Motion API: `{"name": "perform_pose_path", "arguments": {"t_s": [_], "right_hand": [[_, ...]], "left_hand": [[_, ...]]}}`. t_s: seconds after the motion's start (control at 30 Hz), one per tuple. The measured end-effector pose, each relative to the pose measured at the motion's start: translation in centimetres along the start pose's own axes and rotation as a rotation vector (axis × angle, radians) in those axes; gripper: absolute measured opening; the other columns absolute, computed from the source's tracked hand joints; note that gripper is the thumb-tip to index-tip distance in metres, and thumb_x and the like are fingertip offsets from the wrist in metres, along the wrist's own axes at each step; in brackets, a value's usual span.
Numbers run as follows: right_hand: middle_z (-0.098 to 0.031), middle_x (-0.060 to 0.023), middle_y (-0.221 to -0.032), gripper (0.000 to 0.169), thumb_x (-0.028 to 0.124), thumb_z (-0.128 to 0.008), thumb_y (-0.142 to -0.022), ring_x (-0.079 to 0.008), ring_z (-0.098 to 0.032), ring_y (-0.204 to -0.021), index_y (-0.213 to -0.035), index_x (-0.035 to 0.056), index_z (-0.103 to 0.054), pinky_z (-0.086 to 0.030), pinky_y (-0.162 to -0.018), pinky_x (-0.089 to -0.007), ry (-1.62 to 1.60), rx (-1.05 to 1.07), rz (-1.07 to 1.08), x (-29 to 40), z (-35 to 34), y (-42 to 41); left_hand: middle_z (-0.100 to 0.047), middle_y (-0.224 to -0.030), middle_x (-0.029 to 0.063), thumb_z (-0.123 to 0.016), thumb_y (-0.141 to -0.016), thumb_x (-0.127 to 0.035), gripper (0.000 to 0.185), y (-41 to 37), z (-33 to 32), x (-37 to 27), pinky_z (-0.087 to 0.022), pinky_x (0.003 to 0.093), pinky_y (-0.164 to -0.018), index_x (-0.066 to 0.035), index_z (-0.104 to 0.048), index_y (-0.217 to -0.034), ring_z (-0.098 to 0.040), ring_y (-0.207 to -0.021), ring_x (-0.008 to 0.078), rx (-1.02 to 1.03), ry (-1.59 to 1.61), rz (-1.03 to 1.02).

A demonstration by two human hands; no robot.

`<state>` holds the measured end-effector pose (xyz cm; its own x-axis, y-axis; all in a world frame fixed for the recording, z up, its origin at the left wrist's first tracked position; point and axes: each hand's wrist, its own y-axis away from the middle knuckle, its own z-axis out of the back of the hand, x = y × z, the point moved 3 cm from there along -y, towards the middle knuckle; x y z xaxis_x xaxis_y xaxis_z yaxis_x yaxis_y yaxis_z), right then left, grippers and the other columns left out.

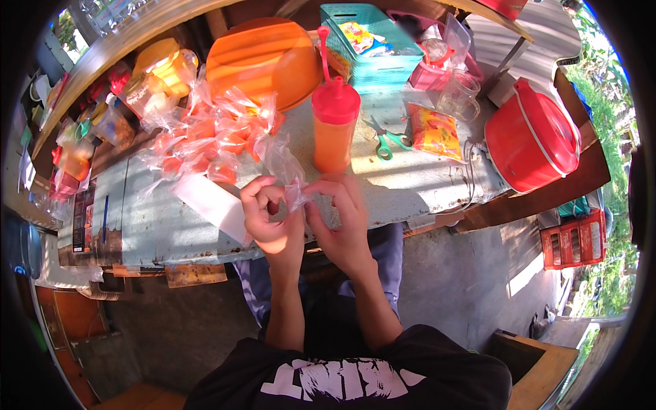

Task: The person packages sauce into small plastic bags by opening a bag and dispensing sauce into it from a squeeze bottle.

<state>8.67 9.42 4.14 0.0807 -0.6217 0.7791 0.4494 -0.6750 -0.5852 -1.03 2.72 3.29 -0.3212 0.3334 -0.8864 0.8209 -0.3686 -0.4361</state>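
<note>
Between the fingertips of my left hand [271,218] and my right hand [338,215] is the end of a clear thin plastic bag [287,166], which both pinch. The bag stretches away from me towards a heap of small knotted plastic bags [205,136] of orange-red contents. Just beyond my right hand stands a clear squeeze bottle [333,146] of orange liquid, its red lid [335,102] on and the cap flipped up. A white strip [212,207], perhaps a stack of plastic bags, lies beside my left hand.
Green-handled scissors [387,139] lie open right of the bottle, near a yellow-and-red packet [434,132] and a glass mug [459,95]. A red lidded cooler [530,136] stands right. Behind are an orange basin [264,61] and a teal basket [376,61]. A blue pen [105,219] lies left.
</note>
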Motion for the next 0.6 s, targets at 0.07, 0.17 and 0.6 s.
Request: {"name": "perform_pose_path", "arguments": {"t_s": [0.07, 0.17, 0.6], "right_hand": [[-0.061, -0.0099, -0.105, 0.030, -0.004, -0.072, -0.082, -0.0219, -0.059, -0.092, -0.109, 0.0047, -0.062, -0.044, -0.072, -0.0323, -0.009, -0.041, -0.013, -0.1, 0.0, 0.3], [-0.063, -0.0091, -0.100, 0.028, -0.007, -0.071, -0.081, -0.0204, -0.059, -0.086, -0.106, 0.0037, -0.062, -0.045, -0.069, -0.0320, -0.083, -0.202, -0.066, -0.7, 0.0, 0.8], [-0.070, -0.0105, -0.097, 0.020, -0.005, -0.066, -0.090, -0.0169, -0.064, -0.086, -0.110, -0.0014, -0.065, -0.052, -0.076, -0.0305, -0.088, -0.368, -0.095, -1.4, 0.4, 1.5]], "left_hand": [[-0.051, -0.082, -0.0037, -0.072, -0.087, 0.004, 0.022, 0.4, 0.0, 0.1, -0.035, 0.0193, -0.065, -0.004, -0.057, -0.102, -0.042, -0.074, 0.0042, 0.076, -0.124, -0.093], [-0.055, -0.086, 0.0007, -0.074, -0.080, 0.007, 0.023, 0.7, -0.9, -0.6, -0.039, 0.0259, -0.066, -0.005, -0.059, -0.093, -0.045, -0.075, 0.0119, 0.098, -0.172, -0.174], [-0.072, -0.100, 0.0097, -0.068, -0.088, 0.009, 0.018, 2.6, -3.2, 0.3, -0.053, 0.0256, -0.078, 0.003, -0.069, -0.105, -0.068, -0.087, 0.0147, -0.026, 0.028, 0.007]]}}
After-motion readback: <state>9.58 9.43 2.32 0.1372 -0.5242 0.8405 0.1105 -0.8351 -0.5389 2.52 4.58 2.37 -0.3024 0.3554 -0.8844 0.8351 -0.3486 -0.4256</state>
